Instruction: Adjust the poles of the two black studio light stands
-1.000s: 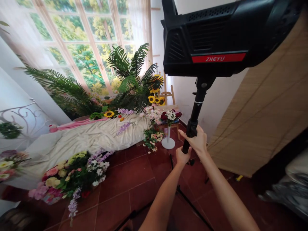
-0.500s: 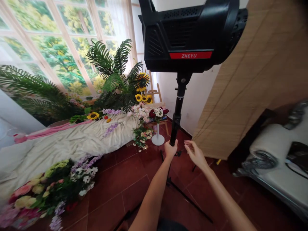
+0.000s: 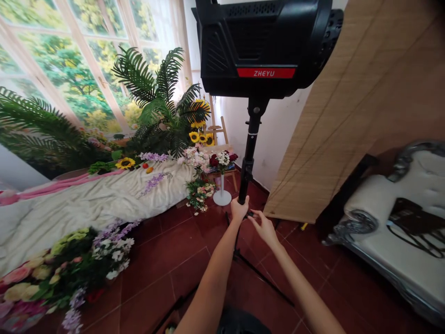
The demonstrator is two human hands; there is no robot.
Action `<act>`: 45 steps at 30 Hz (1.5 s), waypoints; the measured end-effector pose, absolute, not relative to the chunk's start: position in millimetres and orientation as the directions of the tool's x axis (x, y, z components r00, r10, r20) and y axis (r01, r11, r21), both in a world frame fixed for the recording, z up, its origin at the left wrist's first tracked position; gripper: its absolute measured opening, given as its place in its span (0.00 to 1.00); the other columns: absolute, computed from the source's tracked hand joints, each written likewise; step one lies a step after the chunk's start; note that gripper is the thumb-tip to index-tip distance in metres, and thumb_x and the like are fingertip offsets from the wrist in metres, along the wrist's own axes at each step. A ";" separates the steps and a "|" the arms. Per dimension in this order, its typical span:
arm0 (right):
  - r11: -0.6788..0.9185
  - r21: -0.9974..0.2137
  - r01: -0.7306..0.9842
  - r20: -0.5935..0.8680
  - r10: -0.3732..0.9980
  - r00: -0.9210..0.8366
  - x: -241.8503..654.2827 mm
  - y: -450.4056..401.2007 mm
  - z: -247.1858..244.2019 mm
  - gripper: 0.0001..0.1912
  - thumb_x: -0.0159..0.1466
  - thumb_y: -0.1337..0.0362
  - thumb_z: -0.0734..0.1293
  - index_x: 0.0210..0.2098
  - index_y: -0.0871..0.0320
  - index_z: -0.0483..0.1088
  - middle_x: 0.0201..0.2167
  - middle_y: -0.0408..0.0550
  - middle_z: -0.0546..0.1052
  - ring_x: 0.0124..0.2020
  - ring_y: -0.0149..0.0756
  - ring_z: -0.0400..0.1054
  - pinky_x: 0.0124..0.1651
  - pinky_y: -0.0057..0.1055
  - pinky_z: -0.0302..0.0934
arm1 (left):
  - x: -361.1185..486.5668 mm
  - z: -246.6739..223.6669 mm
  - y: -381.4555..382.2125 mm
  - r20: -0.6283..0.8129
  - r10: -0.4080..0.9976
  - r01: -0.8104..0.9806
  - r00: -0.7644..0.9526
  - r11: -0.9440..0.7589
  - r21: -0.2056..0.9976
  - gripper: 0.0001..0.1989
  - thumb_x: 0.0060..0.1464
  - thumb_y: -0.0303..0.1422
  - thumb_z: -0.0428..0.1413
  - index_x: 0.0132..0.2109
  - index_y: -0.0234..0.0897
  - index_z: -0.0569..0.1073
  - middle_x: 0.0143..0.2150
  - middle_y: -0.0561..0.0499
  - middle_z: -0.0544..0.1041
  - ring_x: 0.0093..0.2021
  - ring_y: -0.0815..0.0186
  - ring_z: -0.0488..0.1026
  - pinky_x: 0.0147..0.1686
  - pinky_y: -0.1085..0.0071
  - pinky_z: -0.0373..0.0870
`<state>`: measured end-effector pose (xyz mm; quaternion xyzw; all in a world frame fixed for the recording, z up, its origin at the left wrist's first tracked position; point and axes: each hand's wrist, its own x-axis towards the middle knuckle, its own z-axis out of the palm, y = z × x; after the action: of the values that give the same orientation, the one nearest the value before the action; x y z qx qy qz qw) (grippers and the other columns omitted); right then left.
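Floor [image 3: 187, 250]: dark red tile, crossed below the hands by black stand legs [image 3: 264, 279].
Window wall: pale-framed window [image 3: 78, 41], filled with green and yellow foliage and partly covered by palm fronds [image 3: 163, 106].
Cream cloth [image 3: 111, 204]: spread in folds at the left; flowers [image 3: 113, 253] are massed along its near edge.
Pedestal [image 3: 222, 198]: white, round-based, set beyond the hands; dark red and white blooms are carried on top.
Right side: woven blind [image 3: 302, 162], hung near the wall; white buttoned sofa [image 3: 361, 202], on which a dark brown bag [image 3: 410, 215] is laid.
Studio lamp [image 3: 222, 55]: black, boxy, marked ZHEYU on a red strip; borne on the black pole [image 3: 250, 144], above and beyond the hands.
Left hand [image 3: 239, 209]: wrapped around the pole, well below the collar [image 3: 247, 168].
Right hand [image 3: 263, 228]: held just beside the left, thumb and index finger at a dark knob [image 3: 249, 214]; whether it is pinched or merely touched cannot be told.
Handling (judged): top-heavy, with most weight presumably concentrated in the lamp; the pole is judged stiff and smooth, perhaps slippery; the housing might be damaged by a fall.
Hold (judged): pole best encircled firmly with a full fist; knob best taken between fingertips; lamp body better left ungripped.
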<state>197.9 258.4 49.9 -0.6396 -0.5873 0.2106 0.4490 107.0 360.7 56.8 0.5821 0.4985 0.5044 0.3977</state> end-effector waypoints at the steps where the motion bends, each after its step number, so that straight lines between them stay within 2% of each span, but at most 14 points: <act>1: 0.071 -0.836 0.545 0.232 0.944 0.233 198.6 259.7 51.0 0.20 0.59 0.49 0.60 0.45 0.53 0.67 0.36 0.49 0.76 0.38 0.41 0.71 0.41 0.35 0.63 | 107.3 56.6 361.1 0.190 0.982 0.176 -0.007 -0.186 0.967 0.21 0.45 0.49 0.53 0.24 0.33 0.70 0.19 0.52 0.66 0.22 0.71 0.63 0.23 0.76 0.58; 6: -0.091 -0.900 0.426 0.058 0.944 0.325 197.1 270.3 53.3 0.21 0.59 0.47 0.58 0.23 0.56 0.69 0.23 0.47 0.75 0.28 0.39 0.69 0.33 0.30 0.60 | 109.5 54.6 362.4 0.195 0.981 0.168 -0.024 -0.188 0.968 0.20 0.45 0.48 0.53 0.23 0.33 0.69 0.18 0.53 0.65 0.21 0.71 0.61 0.22 0.76 0.58; 9: -0.249 -0.968 0.006 -0.239 0.936 0.257 194.3 278.6 52.1 0.21 0.61 0.51 0.56 0.20 0.58 0.66 0.18 0.46 0.72 0.19 0.31 0.64 0.26 0.26 0.58 | 111.1 53.8 362.6 0.191 0.981 0.156 -0.020 -0.186 0.970 0.20 0.45 0.48 0.53 0.23 0.33 0.68 0.18 0.53 0.64 0.20 0.72 0.60 0.21 0.76 0.56; 11: -0.360 -0.891 -0.276 -0.396 0.914 0.086 193.6 282.0 52.4 0.18 0.62 0.56 0.55 0.21 0.58 0.64 0.17 0.43 0.69 0.15 0.27 0.59 0.22 0.23 0.55 | 111.8 53.7 362.6 0.191 0.981 0.146 -0.022 -0.186 0.972 0.20 0.45 0.48 0.54 0.23 0.33 0.68 0.18 0.53 0.64 0.20 0.72 0.60 0.21 0.76 0.56; 13: -0.412 -0.827 -0.384 -0.438 0.899 -0.020 193.5 282.9 53.6 0.16 0.62 0.59 0.54 0.22 0.58 0.63 0.16 0.42 0.68 0.15 0.25 0.57 0.21 0.22 0.53 | 112.3 53.7 362.7 0.195 0.980 0.140 -0.028 -0.189 0.972 0.19 0.44 0.48 0.54 0.24 0.34 0.68 0.18 0.54 0.63 0.20 0.72 0.60 0.21 0.76 0.55; 15: -0.384 -0.874 -0.297 -0.419 0.906 0.063 193.1 280.8 54.7 0.17 0.63 0.58 0.52 0.24 0.58 0.63 0.17 0.43 0.68 0.15 0.26 0.59 0.21 0.23 0.53 | 112.4 53.4 363.2 0.206 0.978 0.140 -0.025 -0.200 0.970 0.19 0.44 0.48 0.54 0.23 0.34 0.68 0.18 0.54 0.63 0.20 0.72 0.59 0.21 0.76 0.55; 18: -0.262 -0.950 0.171 -0.197 0.926 0.323 191.1 272.3 54.6 0.18 0.63 0.53 0.52 0.29 0.58 0.65 0.22 0.47 0.72 0.22 0.33 0.65 0.26 0.26 0.55 | 112.2 52.2 364.0 0.221 0.975 0.136 -0.003 -0.218 0.966 0.20 0.45 0.48 0.54 0.22 0.35 0.67 0.18 0.54 0.63 0.20 0.72 0.59 0.21 0.76 0.55; 21: -0.160 -0.791 0.590 0.051 0.945 0.324 189.9 261.0 53.9 0.21 0.62 0.47 0.53 0.39 0.56 0.65 0.31 0.49 0.74 0.33 0.39 0.69 0.33 0.29 0.56 | 112.2 50.6 364.5 0.214 0.977 0.130 0.002 -0.212 0.969 0.20 0.44 0.48 0.54 0.22 0.34 0.67 0.18 0.54 0.64 0.20 0.72 0.60 0.21 0.76 0.55; 25: -0.085 -0.604 0.792 0.130 0.970 0.203 195.1 254.3 55.5 0.24 0.64 0.46 0.49 0.46 0.55 0.62 0.41 0.51 0.72 0.39 0.39 0.68 0.34 0.29 0.56 | 112.5 51.3 364.7 0.203 0.979 0.138 0.000 -0.201 0.970 0.20 0.44 0.49 0.54 0.22 0.34 0.68 0.18 0.54 0.64 0.20 0.72 0.61 0.21 0.76 0.56; 29: -0.006 -0.495 0.869 0.224 0.965 0.134 206.8 261.2 53.4 0.22 0.64 0.47 0.51 0.46 0.54 0.63 0.42 0.50 0.71 0.37 0.37 0.68 0.32 0.28 0.56 | 112.0 57.6 362.4 0.170 0.985 0.161 0.008 -0.169 0.972 0.21 0.43 0.49 0.55 0.23 0.33 0.69 0.18 0.54 0.64 0.20 0.72 0.61 0.21 0.77 0.56; 32: 0.076 -0.489 0.869 0.296 0.951 0.083 213.1 269.3 47.3 0.19 0.63 0.49 0.53 0.40 0.54 0.67 0.37 0.50 0.72 0.36 0.37 0.67 0.31 0.27 0.55 | 112.4 63.7 356.6 0.152 0.988 0.174 0.005 -0.150 0.973 0.21 0.44 0.49 0.54 0.27 0.33 0.70 0.21 0.52 0.67 0.23 0.71 0.64 0.25 0.76 0.60; 36: 0.127 -0.664 0.737 0.325 0.937 0.131 210.5 277.4 38.0 0.19 0.63 0.50 0.54 0.31 0.55 0.69 0.29 0.49 0.73 0.31 0.37 0.66 0.32 0.26 0.54 | 113.5 68.8 347.2 0.223 0.971 0.203 -0.082 -0.202 0.958 0.19 0.48 0.48 0.52 0.36 0.35 0.70 0.29 0.49 0.72 0.29 0.69 0.67 0.33 0.74 0.63; 39: 0.117 -0.800 0.588 0.312 0.919 0.242 202.4 280.0 33.0 0.24 0.62 0.48 0.53 0.25 0.58 0.69 0.20 0.46 0.70 0.22 0.35 0.61 0.28 0.27 0.51 | 111.6 68.4 344.7 0.235 0.971 0.239 -0.050 -0.217 0.947 0.17 0.50 0.46 0.51 0.38 0.35 0.69 0.30 0.50 0.71 0.29 0.69 0.68 0.33 0.74 0.63; 45: 0.048 -0.837 0.545 0.299 0.874 0.382 191.6 282.3 27.8 0.28 0.61 0.44 0.51 0.13 0.57 0.53 0.12 0.39 0.54 0.18 0.26 0.45 0.23 0.25 0.41 | 106.2 64.4 348.2 0.207 0.976 0.248 0.059 -0.216 0.945 0.14 0.51 0.42 0.51 0.37 0.35 0.68 0.29 0.50 0.71 0.28 0.69 0.69 0.32 0.73 0.64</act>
<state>191.6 282.3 27.8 -0.6695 -0.5300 0.1668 0.4930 106.2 348.2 64.4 0.6182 0.4950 0.4750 0.3836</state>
